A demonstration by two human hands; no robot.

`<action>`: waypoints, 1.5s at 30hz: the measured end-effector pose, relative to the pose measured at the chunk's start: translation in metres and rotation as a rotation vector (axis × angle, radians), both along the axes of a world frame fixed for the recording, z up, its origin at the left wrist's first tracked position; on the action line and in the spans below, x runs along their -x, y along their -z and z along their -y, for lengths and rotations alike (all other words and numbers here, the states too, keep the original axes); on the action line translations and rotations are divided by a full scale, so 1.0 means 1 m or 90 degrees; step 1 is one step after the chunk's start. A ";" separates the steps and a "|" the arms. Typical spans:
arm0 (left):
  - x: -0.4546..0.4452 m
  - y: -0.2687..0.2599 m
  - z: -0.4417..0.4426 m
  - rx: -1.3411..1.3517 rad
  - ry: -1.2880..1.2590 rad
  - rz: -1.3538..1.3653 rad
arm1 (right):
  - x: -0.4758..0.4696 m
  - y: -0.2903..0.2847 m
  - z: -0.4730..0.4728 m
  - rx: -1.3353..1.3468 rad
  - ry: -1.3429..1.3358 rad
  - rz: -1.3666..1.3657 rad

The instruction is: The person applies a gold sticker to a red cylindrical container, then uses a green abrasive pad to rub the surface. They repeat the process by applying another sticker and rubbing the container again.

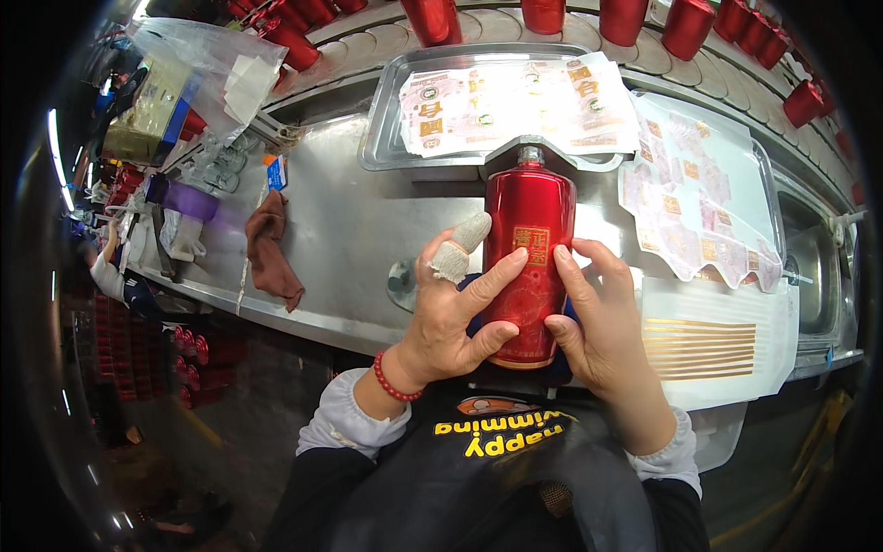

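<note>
A red glass bottle with a bare, clear neck lies before me, its neck in the notch of a metal cradle. A small square gold label is on its front, over fainter relief markings lower down. My left hand rests along the bottle's left side, index fingertip on the label's edge and thumb near the base; white fabric covers two of its other fingertips. From the right side, my right hand touches the bottle with index finger by the label and thumb lower down. Fingers behind the bottle are hidden.
Printed label sheets fill a steel tray. Right of it lie a sheet of cut labels, gold strips on backing paper and a sink. Red containers line a slat conveyor. A brown cloth lies left.
</note>
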State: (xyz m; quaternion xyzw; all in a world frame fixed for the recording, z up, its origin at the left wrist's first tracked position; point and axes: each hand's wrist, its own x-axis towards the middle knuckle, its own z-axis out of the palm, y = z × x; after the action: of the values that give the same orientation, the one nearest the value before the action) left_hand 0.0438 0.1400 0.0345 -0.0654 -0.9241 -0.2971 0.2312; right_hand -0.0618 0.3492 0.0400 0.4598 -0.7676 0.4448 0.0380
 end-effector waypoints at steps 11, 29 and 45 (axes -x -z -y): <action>-0.001 0.001 -0.004 -0.050 -0.001 0.015 | -0.002 0.008 -0.005 0.034 -0.022 0.050; -0.002 0.001 -0.008 -0.089 -0.003 0.018 | -0.001 0.012 -0.008 0.043 -0.041 0.074; 0.000 -0.003 -0.008 -0.035 0.002 -0.002 | -0.002 0.004 -0.004 -0.008 -0.019 0.011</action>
State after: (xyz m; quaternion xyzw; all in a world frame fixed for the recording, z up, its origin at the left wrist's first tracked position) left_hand 0.0434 0.1478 0.0373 -0.0611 -0.9150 -0.3227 0.2342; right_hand -0.0599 0.3533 0.0364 0.4677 -0.7638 0.4442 0.0217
